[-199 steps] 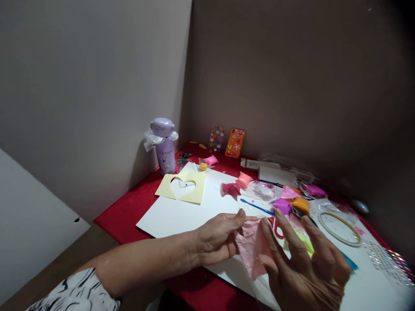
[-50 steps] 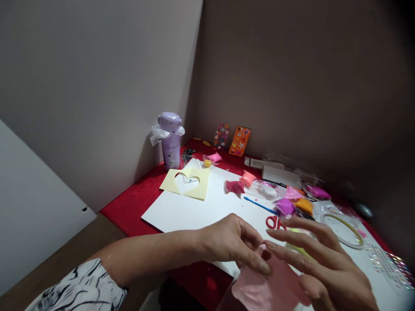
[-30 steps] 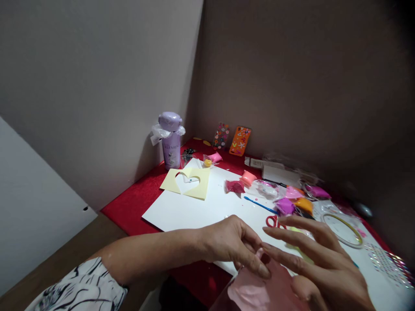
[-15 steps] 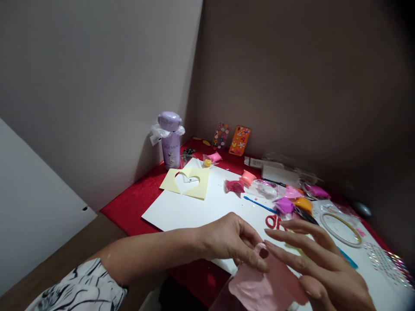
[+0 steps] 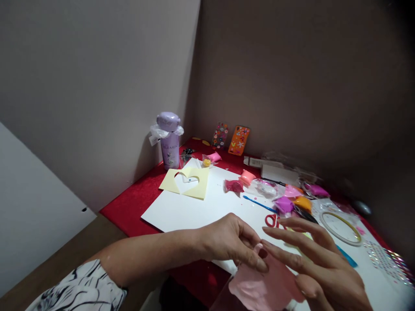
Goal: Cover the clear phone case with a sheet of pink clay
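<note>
Pink piece: hangs bodyward from the left-side pinch
Left hand: pinching its top end, snug
Right hand: fingers fanned, can't tell if gripping

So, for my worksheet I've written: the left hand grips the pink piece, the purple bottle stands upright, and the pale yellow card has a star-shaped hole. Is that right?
Not quite: the hole in the pale yellow card is heart-shaped, as the head view shows. The rest stands: the left hand grips the pink piece, and the purple bottle stands upright.
</note>
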`<state>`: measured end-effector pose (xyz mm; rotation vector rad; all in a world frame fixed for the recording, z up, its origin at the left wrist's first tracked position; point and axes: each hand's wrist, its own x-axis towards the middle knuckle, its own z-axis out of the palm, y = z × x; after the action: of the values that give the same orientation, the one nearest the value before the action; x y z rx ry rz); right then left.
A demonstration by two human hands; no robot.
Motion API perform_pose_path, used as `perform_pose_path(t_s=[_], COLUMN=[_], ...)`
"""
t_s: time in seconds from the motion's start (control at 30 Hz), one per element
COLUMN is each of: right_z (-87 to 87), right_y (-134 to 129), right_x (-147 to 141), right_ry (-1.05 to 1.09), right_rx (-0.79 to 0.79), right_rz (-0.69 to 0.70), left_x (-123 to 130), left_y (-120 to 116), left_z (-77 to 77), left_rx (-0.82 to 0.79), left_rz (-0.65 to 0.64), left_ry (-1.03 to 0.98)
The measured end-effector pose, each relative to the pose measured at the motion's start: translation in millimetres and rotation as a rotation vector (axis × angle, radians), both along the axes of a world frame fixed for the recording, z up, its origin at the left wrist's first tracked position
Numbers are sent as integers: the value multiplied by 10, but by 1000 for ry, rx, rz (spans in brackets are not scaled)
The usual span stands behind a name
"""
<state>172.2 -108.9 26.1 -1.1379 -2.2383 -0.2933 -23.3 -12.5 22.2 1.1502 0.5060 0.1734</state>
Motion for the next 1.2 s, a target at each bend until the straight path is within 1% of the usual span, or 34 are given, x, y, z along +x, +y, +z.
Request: perform_pose_path(t_s=[0.13,0.27,0.37,0.43,0.5,0.6,0.73,0.83,0.93,1.0,1.13,1.2], right_z=[-20,-34,-60,-81,-98,-107,-109,-123,-138,-142,-136,-138], right_y=[-9,-6,11,24,32,30,20,21,23,23,45,72], right_x=[30,37,25,26,42,87,136,141,152,181,283,337], right_ry=[130,52,9,8,54,206,318,378,517,528,423,461], right_rx=[-12,17,109,144,114,19,-35,-78,-151,-163,-110,-128], right_rz=[-46,-16,-21,-22,-23,-31,-21,22,35,31,34,56], left_x=[5,18,33,47,63,92,133,171,220,257,339,382], left_y=[11,11,12,16,19,14,-2,-6,-5,-3,2,5], left_z=[-24,-9,17,36,53,71,89,105,121,129,144,148], left_rx=[22,0,-16,-23,-25,9,44,50,62,58,50,63], left_rz=[31,42,66,69,85,122,113,109,115,124,141,149], left_ry=[-9,-14,17,49,68,75,79,66,71,94,138,140])
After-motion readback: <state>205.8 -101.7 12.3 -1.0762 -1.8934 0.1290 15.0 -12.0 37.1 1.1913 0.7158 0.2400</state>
